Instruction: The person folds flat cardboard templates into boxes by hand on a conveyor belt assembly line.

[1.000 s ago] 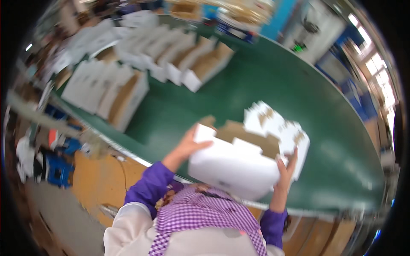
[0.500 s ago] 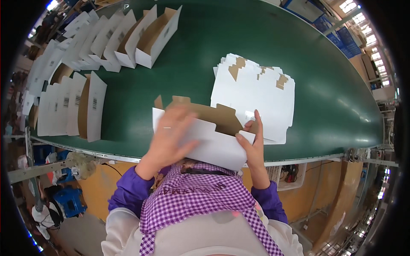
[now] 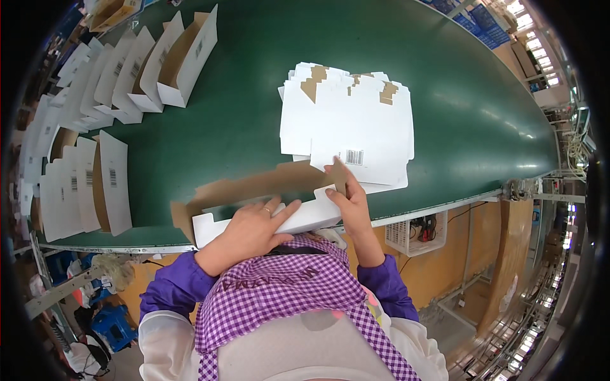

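From the head camera: both hands press a half-folded white cardboard box with a brown inside [image 3: 267, 203] at the near edge of a green table [image 3: 457, 108]. The left hand [image 3: 251, 230] lies flat on it, fingers spread; the right hand [image 3: 348, 198] pinches its upright flap (thumb behind). Just beyond — a stack of flat white cardboard blanks [image 3: 349, 124].
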`<state>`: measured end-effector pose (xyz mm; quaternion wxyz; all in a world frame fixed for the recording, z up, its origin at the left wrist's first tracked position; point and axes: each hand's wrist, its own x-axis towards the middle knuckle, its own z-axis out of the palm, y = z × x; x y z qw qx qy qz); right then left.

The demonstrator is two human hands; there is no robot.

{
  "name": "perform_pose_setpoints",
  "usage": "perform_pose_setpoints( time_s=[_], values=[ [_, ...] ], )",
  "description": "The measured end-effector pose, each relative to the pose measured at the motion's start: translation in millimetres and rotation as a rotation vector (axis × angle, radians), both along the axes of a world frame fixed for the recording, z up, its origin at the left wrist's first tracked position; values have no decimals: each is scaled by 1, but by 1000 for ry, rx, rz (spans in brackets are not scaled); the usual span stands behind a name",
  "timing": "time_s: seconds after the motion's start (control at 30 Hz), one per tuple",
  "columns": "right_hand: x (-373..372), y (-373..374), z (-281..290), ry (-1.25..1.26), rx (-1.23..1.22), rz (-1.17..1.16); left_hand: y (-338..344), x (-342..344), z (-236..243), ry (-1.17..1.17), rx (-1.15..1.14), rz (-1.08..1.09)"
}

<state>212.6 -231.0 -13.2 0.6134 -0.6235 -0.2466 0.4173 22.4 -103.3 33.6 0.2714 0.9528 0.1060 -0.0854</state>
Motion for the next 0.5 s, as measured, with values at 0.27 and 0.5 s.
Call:
perform_pose_setpoints(
  time_s=[0.27,0.5],
  values=[
    [-9,-17,3,-696,-29,55,-1,-5,-12,-52,-27,53],
    [5,-6,-6,-242,-276,47,-5,-13,-14,-101,36,29]
  ],
)
